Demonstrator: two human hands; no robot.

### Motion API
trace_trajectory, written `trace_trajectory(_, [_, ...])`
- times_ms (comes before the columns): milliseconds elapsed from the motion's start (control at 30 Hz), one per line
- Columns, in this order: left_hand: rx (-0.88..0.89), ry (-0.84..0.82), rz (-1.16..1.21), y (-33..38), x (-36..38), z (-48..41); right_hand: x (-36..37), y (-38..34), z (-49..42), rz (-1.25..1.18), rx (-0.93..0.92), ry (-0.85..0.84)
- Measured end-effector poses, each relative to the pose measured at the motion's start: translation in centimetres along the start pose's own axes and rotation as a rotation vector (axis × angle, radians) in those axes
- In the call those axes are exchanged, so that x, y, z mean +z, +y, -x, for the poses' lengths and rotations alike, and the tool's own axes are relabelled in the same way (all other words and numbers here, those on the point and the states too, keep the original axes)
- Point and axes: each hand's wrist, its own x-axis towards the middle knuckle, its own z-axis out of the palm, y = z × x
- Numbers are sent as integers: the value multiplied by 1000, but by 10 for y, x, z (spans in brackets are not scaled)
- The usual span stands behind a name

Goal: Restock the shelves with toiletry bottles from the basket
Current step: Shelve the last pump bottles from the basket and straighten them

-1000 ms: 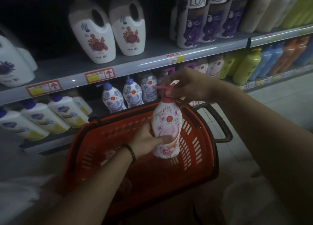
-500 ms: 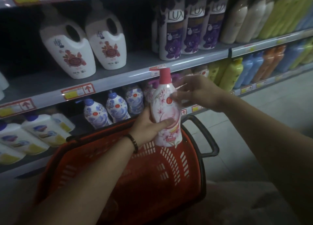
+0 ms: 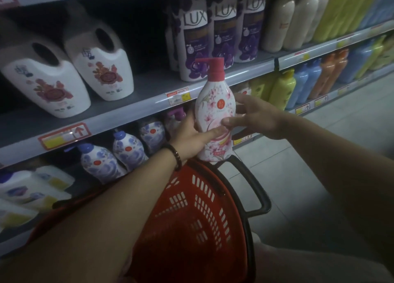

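A white pump bottle with pink flowers and a red pump top stands upright in the air in front of the middle shelf edge. My left hand grips its lower body from the left, thumb across the front. My right hand holds the bottle's right side, thumb on the front and fingers behind. The red basket with a black handle sits below my arms; its inside is mostly hidden by my left forearm.
Two large white handled jugs and purple LUX bottles stand on the middle shelf, with a bare gap between them. Blue-flowered pump bottles fill the lower shelf. Yellow, blue and orange bottles line the right. Tiled floor lies at right.
The flowered bottle has risen out of the basket toward the shelf edge. My right hand left the pump top and now holds the bottle's side.
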Motion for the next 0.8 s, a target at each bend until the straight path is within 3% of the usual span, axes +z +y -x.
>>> trace_trajectory(267, [7,-112,-101,0,23,-47,-38,35,-18,-14,-8,58])
trace_trajectory(533, [34,-2,-268,-10,46,-91,-69,62,-39,-75,-38,61])
trace_trajectory(800, [-69,156,-408,-29,83,-119,-78,109,-62,-32,-23,120])
